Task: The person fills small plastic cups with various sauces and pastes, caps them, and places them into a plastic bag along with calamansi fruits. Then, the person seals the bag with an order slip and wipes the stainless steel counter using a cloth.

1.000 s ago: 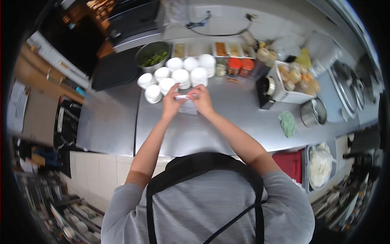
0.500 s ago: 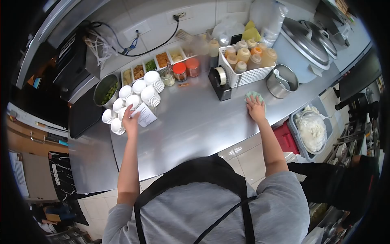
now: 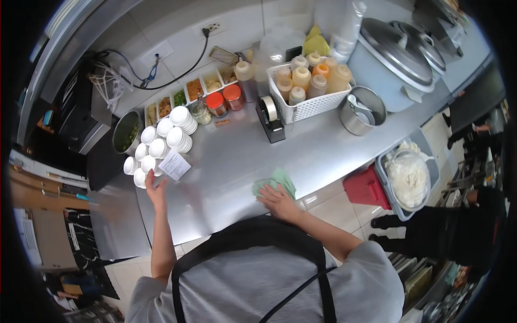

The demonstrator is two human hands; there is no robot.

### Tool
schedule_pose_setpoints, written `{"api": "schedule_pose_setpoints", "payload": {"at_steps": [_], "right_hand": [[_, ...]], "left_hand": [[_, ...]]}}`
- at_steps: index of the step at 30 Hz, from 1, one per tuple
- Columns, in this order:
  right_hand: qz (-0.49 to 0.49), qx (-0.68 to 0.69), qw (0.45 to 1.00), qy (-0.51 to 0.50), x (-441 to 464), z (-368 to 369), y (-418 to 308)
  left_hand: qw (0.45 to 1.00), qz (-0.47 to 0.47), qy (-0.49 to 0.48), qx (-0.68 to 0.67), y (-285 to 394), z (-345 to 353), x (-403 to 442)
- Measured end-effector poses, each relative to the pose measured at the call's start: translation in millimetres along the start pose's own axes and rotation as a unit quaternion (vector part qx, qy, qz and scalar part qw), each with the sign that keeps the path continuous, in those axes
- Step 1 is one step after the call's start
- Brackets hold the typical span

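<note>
My right hand (image 3: 280, 202) lies over a light green cleaning cloth (image 3: 282, 178) on the steel counter near its front edge, pressing it down with the fingers forward. The cloth bunches out beyond my fingertips. On the left side, my left hand (image 3: 156, 191) is open with its fingers apart and holds nothing. Its fingertips are at the front of several stacks of small white cups (image 3: 158, 148); whether they touch is unclear. A printed paper slip (image 3: 175, 164) leans against the stacks just beyond that hand.
A tape dispenser (image 3: 271, 121) stands mid-counter beside a white basket (image 3: 318, 107) of squeeze bottles. Red-lidded jars (image 3: 216, 104) and food trays (image 3: 194, 90) line the back. Steel pots stand at the left and right (image 3: 350, 121). Beyond the front edge are a grey tub (image 3: 399, 212) and a person in black.
My right hand has drawn the cloth leftward and toward me, from near the steel pot to the front edge. My left hand has pulled back from beside the slip. The view has shifted slightly.
</note>
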State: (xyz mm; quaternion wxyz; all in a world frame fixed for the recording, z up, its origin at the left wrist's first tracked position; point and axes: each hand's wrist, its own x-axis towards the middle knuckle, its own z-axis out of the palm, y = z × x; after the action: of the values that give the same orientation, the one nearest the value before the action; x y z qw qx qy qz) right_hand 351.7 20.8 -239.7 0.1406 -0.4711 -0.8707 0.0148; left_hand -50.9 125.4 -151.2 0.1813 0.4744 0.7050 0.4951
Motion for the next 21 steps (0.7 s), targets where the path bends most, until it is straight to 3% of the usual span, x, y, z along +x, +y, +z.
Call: {"api": "schedule_pose_setpoints", "payload": {"at_steps": [1,3,5,6,8,10,11,13,15,17,21], "right_hand": [[-0.008,0.147,0.988,-0.035,-6.6,-12.2,10.6],[0.096,0.014,0.994,-0.057,-12.3,-39.1,60.1],[0.204,-0.119,0.971,-0.045,-23.8,-47.1,125.2],[0.272,-0.13,0.952,-0.049,-26.0,-58.1,151.5],[0.393,-0.103,0.913,0.036,-35.8,-47.7,203.1],[0.44,-0.116,0.888,0.066,-23.7,-38.5,203.3],[0.409,-0.101,0.904,0.069,-15.9,-31.0,191.8],[0.229,-0.104,0.967,0.045,8.2,-16.3,140.5],[0.088,-0.032,0.996,0.001,40.9,-14.8,68.0],[0.007,0.046,0.999,-0.02,77.0,-6.0,18.8],[-0.095,0.056,0.994,-0.006,146.6,31.5,-35.0]], "left_hand": [[1.0,-0.004,0.012,0.0,-5.5,-2.3,-1.2],[0.998,0.033,0.024,0.042,-22.6,-6.7,-6.6],[0.997,0.01,0.027,0.077,-20.1,-11.6,-21.1],[0.993,-0.01,0.016,0.113,-19.7,-16.2,-31.8],[0.992,-0.024,0.035,0.118,-26.9,-22.1,-53.6],[0.989,-0.04,0.059,0.127,-22.3,-31.9,-82.7],[0.986,-0.039,0.056,0.151,-12.9,-36.1,-96.4],[0.979,-0.053,0.056,0.191,-12.7,-46.7,-120.3],[0.981,-0.075,0.068,0.163,-14.1,-56.3,-146.8],[0.982,-0.089,0.075,0.15,-10.0,-63.4,-172.2],[0.974,-0.109,0.085,0.179,-29.6,-85.9,-233.9]]}}
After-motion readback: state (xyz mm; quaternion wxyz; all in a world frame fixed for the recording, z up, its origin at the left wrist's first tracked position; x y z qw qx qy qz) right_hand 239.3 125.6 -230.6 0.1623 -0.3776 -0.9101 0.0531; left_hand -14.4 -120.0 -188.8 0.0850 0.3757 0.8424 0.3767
